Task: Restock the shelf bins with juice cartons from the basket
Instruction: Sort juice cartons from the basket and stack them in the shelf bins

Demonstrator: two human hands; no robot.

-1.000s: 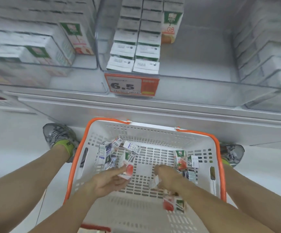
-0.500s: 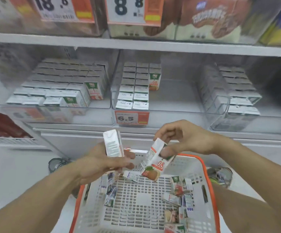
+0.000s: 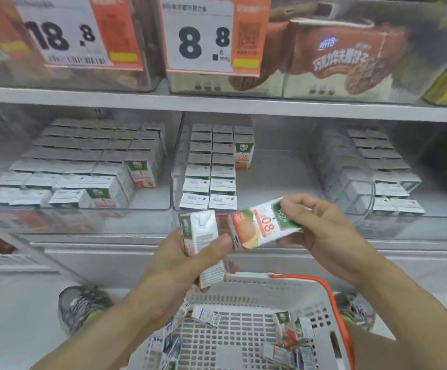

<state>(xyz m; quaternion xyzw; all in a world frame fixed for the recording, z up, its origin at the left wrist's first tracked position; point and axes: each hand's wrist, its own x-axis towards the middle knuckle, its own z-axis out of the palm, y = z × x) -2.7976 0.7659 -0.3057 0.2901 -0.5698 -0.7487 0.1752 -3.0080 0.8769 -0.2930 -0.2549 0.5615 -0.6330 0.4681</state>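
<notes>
Mid-carry from the white basket (image 3: 292, 283) below: left hand (image 3: 182, 260) gripping an upright juice carton (image 3: 203, 236), right hand (image 3: 321, 231) pinching a tilted orange-printed carton (image 3: 259, 225), next probably needing the matching half-empty middle bin (image 3: 270, 180).

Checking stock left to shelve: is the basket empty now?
No, several juice cartons lie loose in the basket below the hands.

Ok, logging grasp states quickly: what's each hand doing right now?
Left hand: grips an upright white carton.
Right hand: holds a tilted orange carton marked 08.
</notes>
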